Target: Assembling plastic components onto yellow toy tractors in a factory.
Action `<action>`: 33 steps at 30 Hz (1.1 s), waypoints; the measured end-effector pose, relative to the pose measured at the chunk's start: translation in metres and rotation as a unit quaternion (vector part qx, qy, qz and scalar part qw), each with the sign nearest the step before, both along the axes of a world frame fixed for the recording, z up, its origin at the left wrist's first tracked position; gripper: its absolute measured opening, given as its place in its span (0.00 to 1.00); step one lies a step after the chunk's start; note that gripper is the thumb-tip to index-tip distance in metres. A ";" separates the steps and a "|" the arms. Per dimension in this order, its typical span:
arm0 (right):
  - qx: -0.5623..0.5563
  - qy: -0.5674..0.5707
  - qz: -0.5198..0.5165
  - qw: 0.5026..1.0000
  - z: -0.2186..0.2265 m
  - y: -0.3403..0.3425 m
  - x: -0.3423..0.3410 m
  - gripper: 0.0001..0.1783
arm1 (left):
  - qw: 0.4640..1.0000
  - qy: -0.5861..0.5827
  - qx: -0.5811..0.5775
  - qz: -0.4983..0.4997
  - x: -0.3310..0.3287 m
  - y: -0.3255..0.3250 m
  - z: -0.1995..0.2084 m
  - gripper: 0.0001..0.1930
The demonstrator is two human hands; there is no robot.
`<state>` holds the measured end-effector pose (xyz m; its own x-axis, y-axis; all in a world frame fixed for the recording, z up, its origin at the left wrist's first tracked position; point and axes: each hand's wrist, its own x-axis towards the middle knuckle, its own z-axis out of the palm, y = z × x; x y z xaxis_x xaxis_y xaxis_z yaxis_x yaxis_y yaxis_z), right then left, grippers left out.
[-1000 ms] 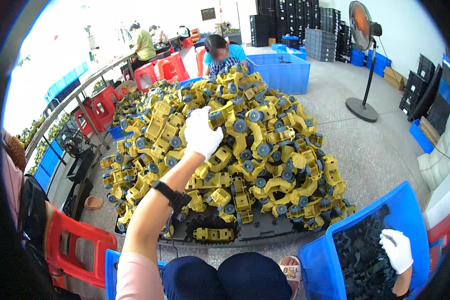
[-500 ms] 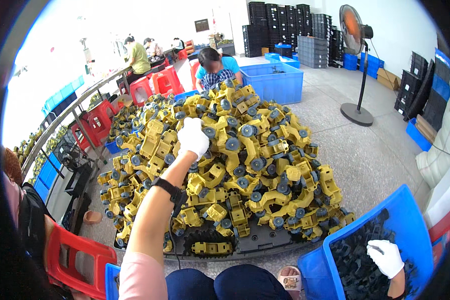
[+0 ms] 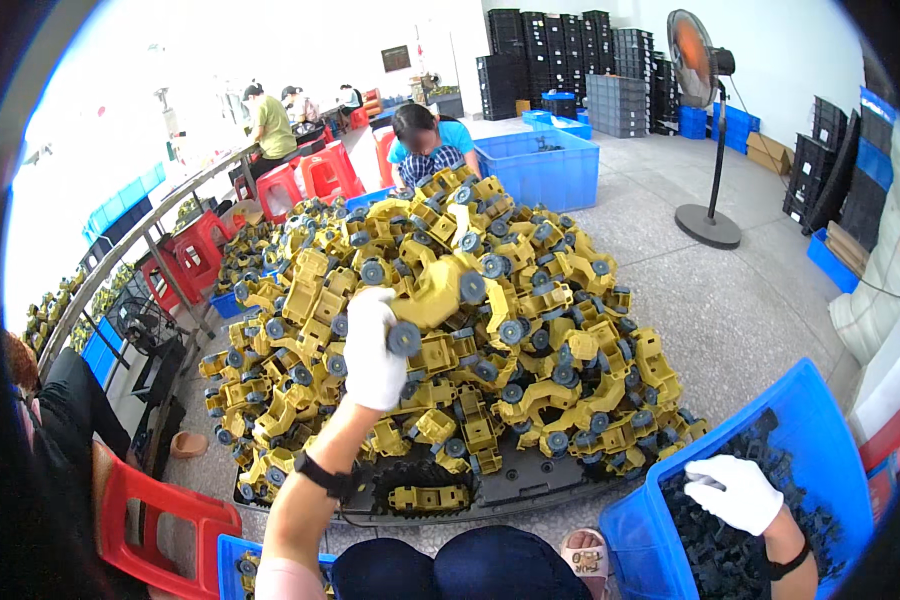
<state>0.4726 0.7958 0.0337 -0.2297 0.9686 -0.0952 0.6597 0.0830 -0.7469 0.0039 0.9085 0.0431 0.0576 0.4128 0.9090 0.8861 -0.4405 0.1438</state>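
My left hand (image 3: 374, 352), in a white glove, is closed on a yellow toy vehicle body (image 3: 434, 296) with dark grey wheels, held in front of a large heap of similar toy vehicle bodies (image 3: 570, 345). My right hand (image 3: 738, 494), gloved in white too, is over a blue bin (image 3: 808, 432) at the lower right. Thumb and fingers are bent together in a pinch; whatever is between them is too small to make out. Many small black plastic parts (image 3: 698, 548) fill the bin beneath that hand.
The heap rests on a black pallet (image 3: 530, 485). Red stools (image 3: 160, 515) and a second blue bin (image 3: 232, 560) are at the lower left. Across the heap a person (image 3: 432, 145) bends down beside a blue crate (image 3: 540, 175). A fan (image 3: 708, 225) stands at right.
My left hand has come back from the heap toward me, now with a toy vehicle body in it. My right hand has shifted slightly left and up over the bin.
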 end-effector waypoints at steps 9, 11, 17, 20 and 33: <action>-0.140 0.435 0.126 0.880 -0.021 0.058 -0.101 0.38 | 0.943 0.135 -0.041 -0.302 0.080 -0.065 -0.029 0.11; -0.226 0.518 0.036 0.825 0.015 0.049 -0.114 0.33 | 0.912 0.196 -0.113 -0.343 0.097 -0.074 -0.028 0.11; -0.252 0.635 0.030 0.730 -0.006 0.032 -0.083 0.30 | 0.830 0.294 -0.164 -0.444 0.148 -0.092 -0.015 0.15; -0.195 0.530 0.011 0.825 -0.022 0.026 -0.095 0.29 | 0.782 0.308 -0.127 -0.527 0.170 -0.096 -0.025 0.20; 0.167 0.228 0.044 0.958 -0.033 0.023 -0.100 0.46 | 0.410 -0.428 -0.708 -0.384 0.165 -0.069 -0.045 0.21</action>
<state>0.3723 0.8184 0.0004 -0.2565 0.9023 0.3464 0.2511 0.4083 -0.8776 0.1685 0.8390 -0.0018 0.5752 0.7206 -0.3872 -0.0782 0.5196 0.8509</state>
